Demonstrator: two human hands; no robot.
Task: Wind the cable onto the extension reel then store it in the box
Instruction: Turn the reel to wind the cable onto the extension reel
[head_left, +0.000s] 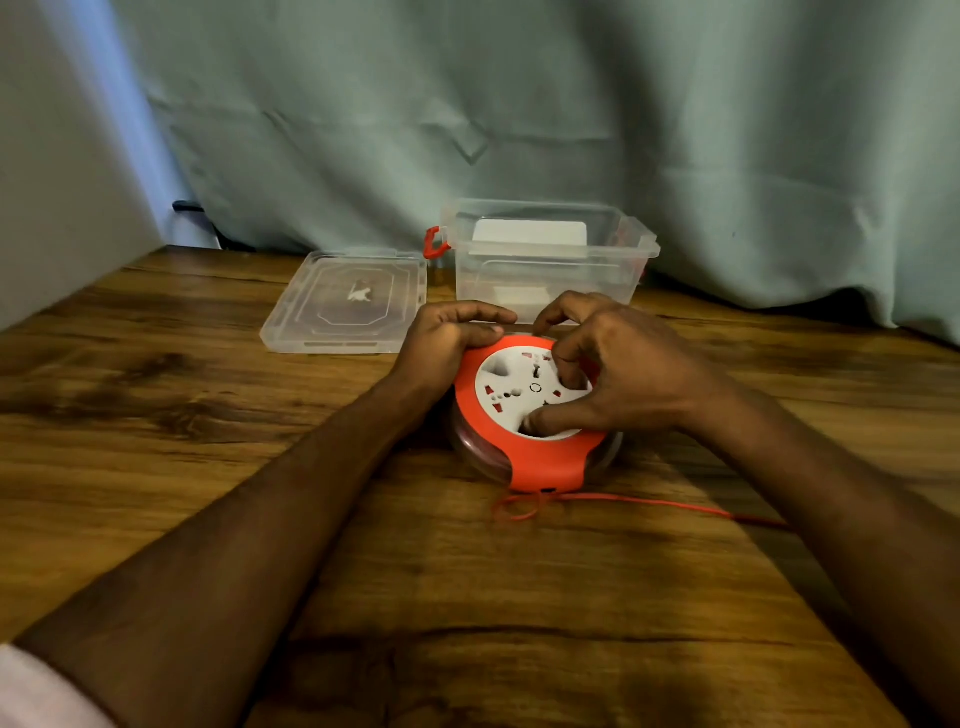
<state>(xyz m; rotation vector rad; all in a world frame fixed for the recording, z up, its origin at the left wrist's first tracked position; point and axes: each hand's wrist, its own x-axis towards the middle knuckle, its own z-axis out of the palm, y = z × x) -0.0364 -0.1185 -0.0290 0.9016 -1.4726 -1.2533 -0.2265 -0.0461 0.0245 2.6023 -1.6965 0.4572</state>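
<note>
Where the brown wood-grain table (156, 415) runs bare along its left side, a clear flat plastic lid (345, 304) lies near the far edge. The left hand (447, 340) curls its grip over the rim of the round orange-and-white extension reel (524, 415) at mid-table. The right hand (618, 369) presses curled fingers into the white socket face. The thin orange cable (649, 503) trails rightward. Behind stands the clear open plastic box (545, 260), a white block inside.

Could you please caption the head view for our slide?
Both hands winding red cable onto the extension reel.
</note>
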